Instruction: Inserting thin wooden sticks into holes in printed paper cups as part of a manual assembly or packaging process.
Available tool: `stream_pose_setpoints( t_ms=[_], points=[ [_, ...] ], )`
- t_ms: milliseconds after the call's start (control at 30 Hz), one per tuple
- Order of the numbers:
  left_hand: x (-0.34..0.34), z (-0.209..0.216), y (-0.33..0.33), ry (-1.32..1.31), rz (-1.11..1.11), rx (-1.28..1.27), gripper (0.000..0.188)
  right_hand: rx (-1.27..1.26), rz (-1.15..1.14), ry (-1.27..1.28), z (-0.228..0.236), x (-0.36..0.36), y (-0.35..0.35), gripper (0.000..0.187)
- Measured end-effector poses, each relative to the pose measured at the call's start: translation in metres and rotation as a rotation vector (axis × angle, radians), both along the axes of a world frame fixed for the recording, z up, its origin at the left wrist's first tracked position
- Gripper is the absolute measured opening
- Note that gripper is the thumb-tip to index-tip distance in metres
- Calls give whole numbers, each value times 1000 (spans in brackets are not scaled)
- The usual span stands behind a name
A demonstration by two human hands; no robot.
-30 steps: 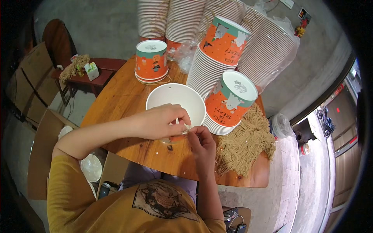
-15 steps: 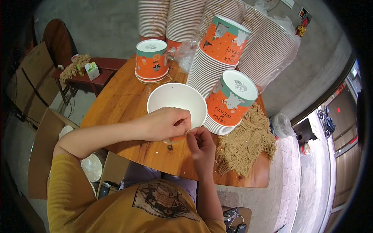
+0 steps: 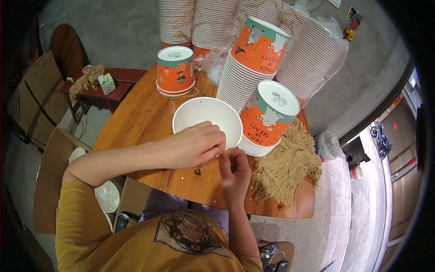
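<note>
A white-lined paper bucket (image 3: 199, 113) stands open side up on the wooden table in front of me, with a small hole near its far rim. My left hand (image 3: 192, 145) reaches across its near side, fingers closed in a pinch. Just right of it, my right hand (image 3: 234, 170) pinches too, its fingertips almost touching the left ones at the bucket's near right rim. A small knot of tan cord (image 3: 218, 155) shows between the fingertips; the rest of it is mostly hidden by the fingers.
Upside-down orange and green buckets (image 3: 269, 115) are stacked to the right, another small stack (image 3: 176, 72) far left. Beside them lies a heap of tan cords (image 3: 290, 165). Tall bucket stacks (image 3: 312, 59) line the back. An open carton (image 3: 47, 181) stands at lower left.
My left hand has rolled slightly and its knuckles have shifted a little to the right. The knot between the fingertips shows more plainly. The bucket has barely moved.
</note>
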State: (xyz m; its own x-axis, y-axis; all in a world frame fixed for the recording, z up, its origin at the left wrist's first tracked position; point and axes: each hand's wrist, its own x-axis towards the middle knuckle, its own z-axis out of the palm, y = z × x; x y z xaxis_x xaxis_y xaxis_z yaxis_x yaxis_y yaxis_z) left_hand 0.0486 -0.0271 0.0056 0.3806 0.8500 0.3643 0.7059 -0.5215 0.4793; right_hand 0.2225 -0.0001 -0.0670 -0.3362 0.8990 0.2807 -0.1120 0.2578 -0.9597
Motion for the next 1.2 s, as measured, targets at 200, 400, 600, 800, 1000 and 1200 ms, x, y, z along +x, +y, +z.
stream_pose_setpoints(
  t_ms=[200,400,600,800,1000,1200],
  points=[
    [-4,-5,0,11,-11,-51,13,-140,20,135,10,-4,-1,5],
    [-4,-4,3,13,24,-104,13,-148,23,128,10,-5,-2,5],
    [-2,-1,2,-62,101,-153,11,-134,36,140,8,-6,-2,3],
    [6,8,-9,-155,167,-211,17,-123,18,118,8,-6,-1,2],
    [7,1,-10,-73,219,-206,17,-124,33,105,8,-6,-1,2],
    [8,2,-7,-195,274,-326,16,-127,26,93,6,-5,-1,3]
  ],
)
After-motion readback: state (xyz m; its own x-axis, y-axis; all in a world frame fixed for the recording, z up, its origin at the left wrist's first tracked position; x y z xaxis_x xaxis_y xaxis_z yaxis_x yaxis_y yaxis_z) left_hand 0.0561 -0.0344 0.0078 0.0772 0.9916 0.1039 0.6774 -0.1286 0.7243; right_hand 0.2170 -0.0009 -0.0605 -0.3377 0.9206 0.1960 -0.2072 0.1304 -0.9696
